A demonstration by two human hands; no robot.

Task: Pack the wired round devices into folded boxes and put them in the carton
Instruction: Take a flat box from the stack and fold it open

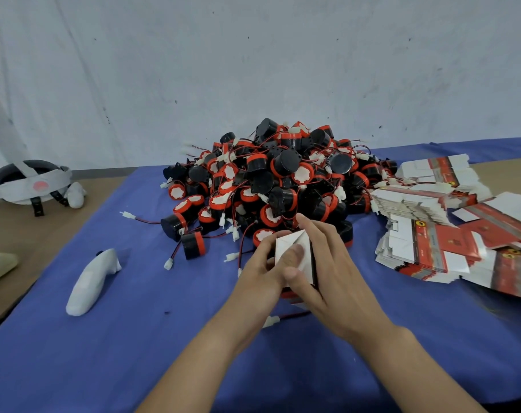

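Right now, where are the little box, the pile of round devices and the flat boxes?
small box [286, 241]: head view, its white top flap.
pile of wired round devices [283, 180]: head view, middle of the heap.
stack of flat boxes [429, 248]: head view, red stripe of top sheet.

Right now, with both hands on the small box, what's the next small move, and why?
Probably press the white flap down and tuck it in: the left hand and right hand grip the box, whose top flaps are folded over but not yet flat. Whether the wire below belongs to it is unclear.
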